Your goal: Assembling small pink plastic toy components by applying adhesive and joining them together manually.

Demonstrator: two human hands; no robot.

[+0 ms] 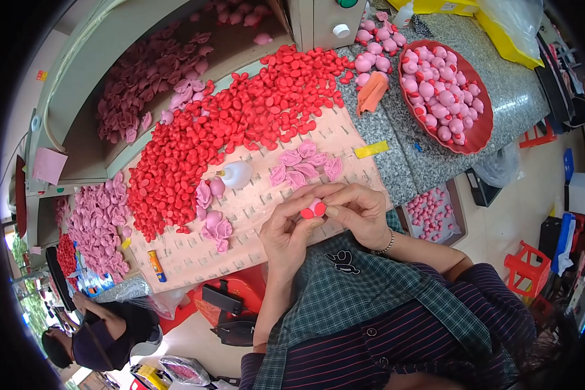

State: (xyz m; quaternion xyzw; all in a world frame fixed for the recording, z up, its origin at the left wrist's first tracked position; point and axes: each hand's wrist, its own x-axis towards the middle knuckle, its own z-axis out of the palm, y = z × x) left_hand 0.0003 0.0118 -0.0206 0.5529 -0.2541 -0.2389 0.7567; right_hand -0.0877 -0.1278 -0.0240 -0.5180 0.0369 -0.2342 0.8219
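Observation:
Between the fingertips of both hands is a small pink piece with red ends [314, 208]. My left hand [285, 227] pinches it from the left, and my right hand [359, 209] closes on its other side. Just beyond the hands lies a group of pink ruffled, petal-like pieces [305, 162] on the pale pink work mat [260, 208]. A small white squeeze bottle [235, 174] lies to their left. Nearby are more pink pieces [216, 229], some round and some ruffled. Glossy red pieces [240, 117] form a large heap across the far part of the mat.
At the right, a red bowl [484, 133] holds pink balls with red parts. Ruffled pink pieces [97, 224] pile up at left, near a yellow tube [156, 265]. A grey box-like housing [110, 58] stands behind. Another person [107, 335] is at lower left; a red stool [528, 268] stands right.

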